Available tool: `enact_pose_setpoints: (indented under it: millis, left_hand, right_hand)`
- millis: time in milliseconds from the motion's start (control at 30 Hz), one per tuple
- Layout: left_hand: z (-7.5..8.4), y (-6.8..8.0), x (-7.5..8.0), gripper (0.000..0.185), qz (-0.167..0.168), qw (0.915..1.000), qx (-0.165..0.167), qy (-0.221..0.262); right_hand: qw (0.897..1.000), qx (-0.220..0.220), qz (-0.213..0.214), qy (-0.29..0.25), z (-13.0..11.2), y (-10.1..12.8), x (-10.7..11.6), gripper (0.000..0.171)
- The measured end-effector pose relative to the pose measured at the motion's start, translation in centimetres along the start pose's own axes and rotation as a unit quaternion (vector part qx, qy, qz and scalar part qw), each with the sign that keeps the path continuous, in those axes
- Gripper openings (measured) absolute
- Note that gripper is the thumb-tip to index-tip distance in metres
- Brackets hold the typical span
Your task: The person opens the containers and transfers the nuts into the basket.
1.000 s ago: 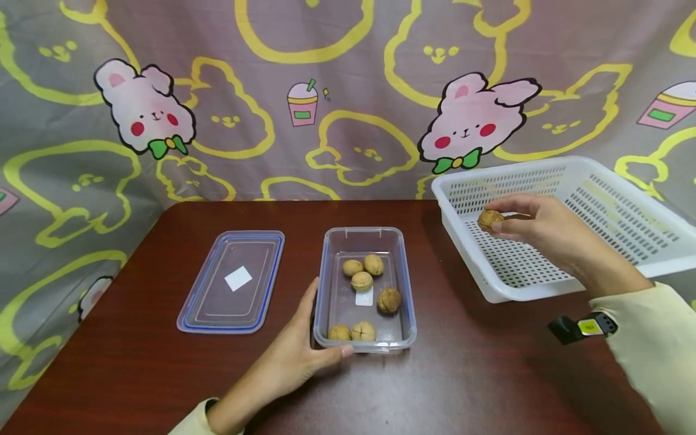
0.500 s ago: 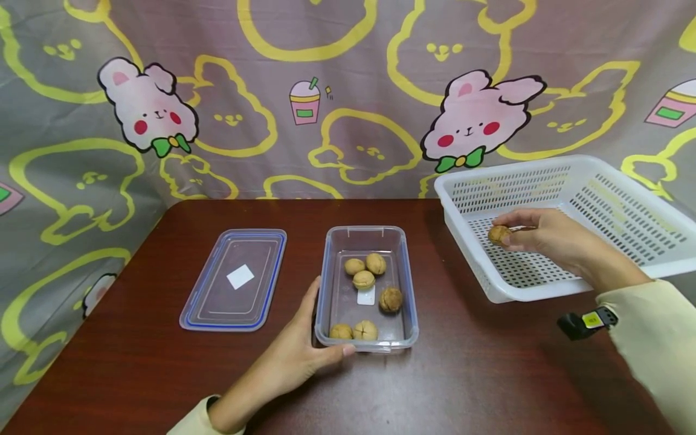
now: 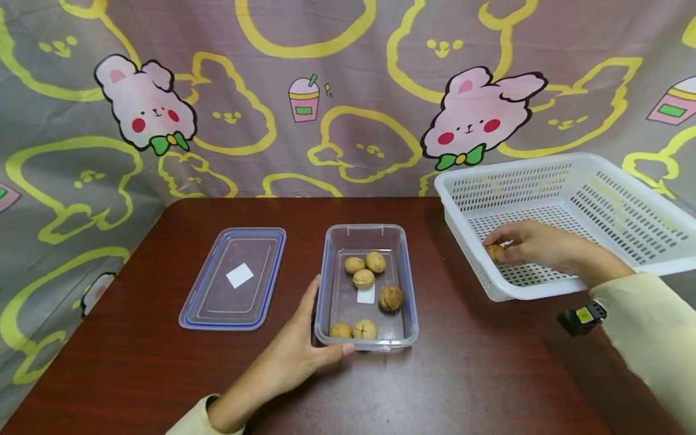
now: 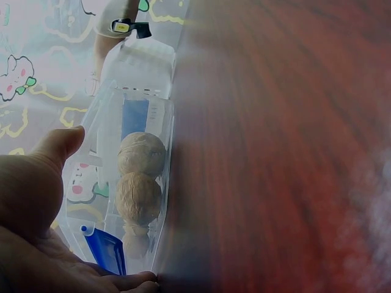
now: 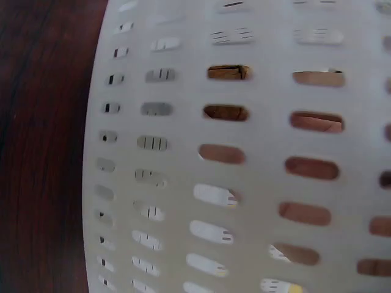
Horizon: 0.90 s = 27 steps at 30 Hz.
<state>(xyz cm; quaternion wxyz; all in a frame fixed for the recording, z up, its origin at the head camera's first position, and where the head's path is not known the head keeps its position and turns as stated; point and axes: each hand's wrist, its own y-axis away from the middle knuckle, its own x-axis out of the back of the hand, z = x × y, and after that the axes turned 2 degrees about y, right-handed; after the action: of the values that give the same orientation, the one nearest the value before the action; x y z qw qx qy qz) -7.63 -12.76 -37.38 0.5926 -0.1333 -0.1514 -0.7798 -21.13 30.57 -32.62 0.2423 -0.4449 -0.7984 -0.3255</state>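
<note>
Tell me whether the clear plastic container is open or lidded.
Open. The clear plastic container has no cover; its blue-rimmed lid lies flat on the table beside it, and six walnuts show inside.

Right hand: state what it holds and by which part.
The right hand pinches a walnut by its sides, low inside the white basket.

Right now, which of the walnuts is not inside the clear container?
The walnut pinched by the right hand, low inside the white basket. The other six lie in the clear container, which the left hand holds.
</note>
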Motion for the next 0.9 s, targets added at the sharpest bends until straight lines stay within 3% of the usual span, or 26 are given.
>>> enact_pose_setpoints:
  millis: [300, 533, 900]
  left_hand:
    - [0.0, 0.0, 0.0, 0.121, -0.002, 1.0000, 0.006, 0.001]
    - [0.0, 0.0, 0.0, 0.121, -0.002, 1.0000, 0.005, 0.001]
    - [-0.1, -0.1, -0.1, 0.121, -0.004, 1.0000, 0.000, -0.004]
  right_hand:
    - [0.999, 0.004, 0.007, 0.048, -0.1, -0.3, -0.4, 0.036]
    - [0.994, 0.003, 0.052, 0.095, -0.1, -0.2, 0.0, 0.034]
    - [0.989, -0.024, 0.118, 0.083, -2.8, 1.2, 0.8, 0.039]
